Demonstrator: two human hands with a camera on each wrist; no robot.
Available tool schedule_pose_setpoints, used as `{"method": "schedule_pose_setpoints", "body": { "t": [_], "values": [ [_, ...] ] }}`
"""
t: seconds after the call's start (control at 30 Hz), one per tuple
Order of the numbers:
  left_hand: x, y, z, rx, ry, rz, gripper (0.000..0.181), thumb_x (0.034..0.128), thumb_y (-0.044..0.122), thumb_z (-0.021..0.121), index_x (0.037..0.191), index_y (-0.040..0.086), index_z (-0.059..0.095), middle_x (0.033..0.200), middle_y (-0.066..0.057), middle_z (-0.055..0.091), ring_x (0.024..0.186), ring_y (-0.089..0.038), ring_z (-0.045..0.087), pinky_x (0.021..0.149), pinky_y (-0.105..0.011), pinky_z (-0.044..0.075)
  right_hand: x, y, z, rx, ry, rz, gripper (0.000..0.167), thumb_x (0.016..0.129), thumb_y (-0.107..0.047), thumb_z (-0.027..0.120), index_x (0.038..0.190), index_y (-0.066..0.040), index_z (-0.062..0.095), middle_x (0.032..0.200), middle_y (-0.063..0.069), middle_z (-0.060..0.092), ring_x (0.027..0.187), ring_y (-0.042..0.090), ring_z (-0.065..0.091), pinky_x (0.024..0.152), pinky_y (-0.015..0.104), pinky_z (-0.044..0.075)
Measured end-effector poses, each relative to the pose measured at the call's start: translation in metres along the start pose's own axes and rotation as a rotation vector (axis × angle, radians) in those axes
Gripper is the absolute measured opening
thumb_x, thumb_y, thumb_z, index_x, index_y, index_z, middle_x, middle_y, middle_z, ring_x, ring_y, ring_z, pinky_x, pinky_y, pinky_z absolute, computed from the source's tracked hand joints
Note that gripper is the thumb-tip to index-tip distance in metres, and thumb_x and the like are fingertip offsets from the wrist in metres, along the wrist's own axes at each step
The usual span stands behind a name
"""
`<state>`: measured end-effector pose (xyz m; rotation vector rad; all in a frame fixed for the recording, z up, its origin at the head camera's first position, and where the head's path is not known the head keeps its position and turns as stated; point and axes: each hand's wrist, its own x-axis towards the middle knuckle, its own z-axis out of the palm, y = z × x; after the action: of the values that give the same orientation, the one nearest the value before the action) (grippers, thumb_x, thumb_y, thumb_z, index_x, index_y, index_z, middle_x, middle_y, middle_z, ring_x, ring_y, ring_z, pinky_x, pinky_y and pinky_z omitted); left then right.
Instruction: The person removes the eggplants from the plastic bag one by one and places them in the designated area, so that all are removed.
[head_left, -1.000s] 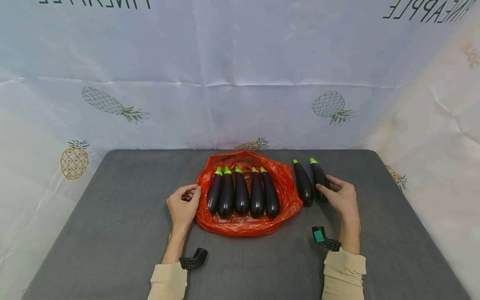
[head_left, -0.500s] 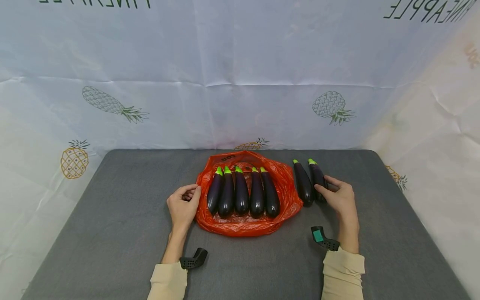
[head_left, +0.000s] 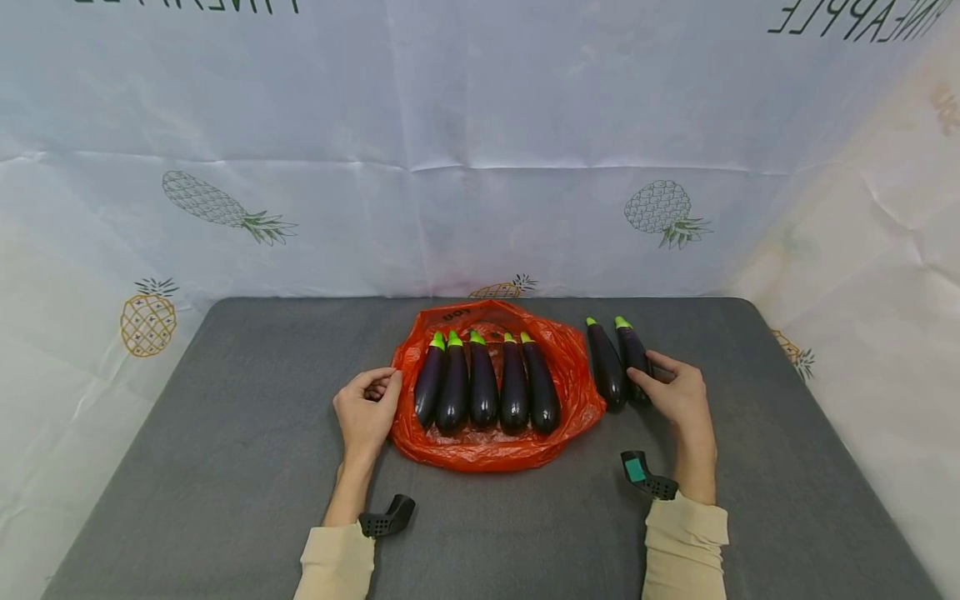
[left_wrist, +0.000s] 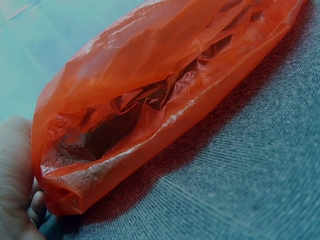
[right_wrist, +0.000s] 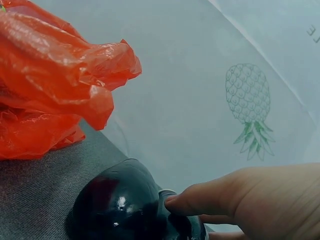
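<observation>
An orange-red plastic bag [head_left: 480,457] lies spread with its mouth upward, and several dark purple eggplants [head_left: 483,387] with green tips lie side by side in it. My left hand [head_left: 367,412] pinches the bag's left edge between thumb and fingers. To the right of the bag lies another eggplant [head_left: 606,367], close to its rim. Beside that one is the rightmost eggplant [head_left: 632,346], which my right hand [head_left: 678,396] grips from the right side, thumb nearest me. The right wrist view shows the thumb [right_wrist: 200,197] on its dark skin; the far fingers are mostly hidden.
Everything rests on a grey cloth-covered table [head_left: 225,467]. Behind it hangs a pale sheet [head_left: 450,225] printed with pineapples. Black wrist cameras sit on both forearms, above the beige sleeves [head_left: 686,542].
My right hand has slid slightly left with the rightmost eggplant, narrowing the gap to its neighbour. The left hand and the bag stay in place.
</observation>
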<state>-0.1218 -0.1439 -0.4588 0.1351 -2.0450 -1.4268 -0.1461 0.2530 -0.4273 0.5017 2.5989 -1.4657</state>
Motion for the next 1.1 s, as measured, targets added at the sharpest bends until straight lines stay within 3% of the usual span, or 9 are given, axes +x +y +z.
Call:
{"method": "schedule_pose_setpoints", "body": {
  "t": [0.27,0.4,1.1],
  "values": [
    [0.001,-0.032,0.006,0.011,0.005,-0.025,0.004,0.0847,-0.004,0.078,0.085,-0.008,0.078,0.072,-0.023,0.071,0.060,0.001,0.051,0.060,-0.006,0.040,0.001,0.001,0.000,-0.003,0.006,-0.006,0.064,0.101,-0.023,0.063,0.157,-0.004,0.037,0.154,0.036,0.041,0.139,0.047,0.050,0.113,0.056,0.043],
    [0.002,-0.041,0.005,0.012,-0.008,-0.024,0.003,0.0867,0.002,0.079,0.085,-0.001,0.080,0.073,-0.017,0.073,0.061,0.002,0.052,0.060,-0.007,0.042,0.001,0.001,0.000,-0.003,0.010,0.000,0.065,0.101,-0.025,0.063,0.157,-0.005,0.037,0.154,0.036,0.041,0.138,0.047,0.050,0.113,0.057,0.043],
    [0.001,-0.043,0.003,-0.022,-0.021,-0.008,0.006,0.0888,0.007,0.078,0.085,0.002,0.081,0.073,-0.015,0.073,0.062,0.003,0.054,0.061,-0.008,0.044,-0.001,0.000,0.001,-0.003,0.030,-0.012,0.063,0.100,-0.024,0.064,0.155,-0.004,0.041,0.155,0.033,0.042,0.138,0.044,0.052,0.112,0.056,0.045]
  ]
}}
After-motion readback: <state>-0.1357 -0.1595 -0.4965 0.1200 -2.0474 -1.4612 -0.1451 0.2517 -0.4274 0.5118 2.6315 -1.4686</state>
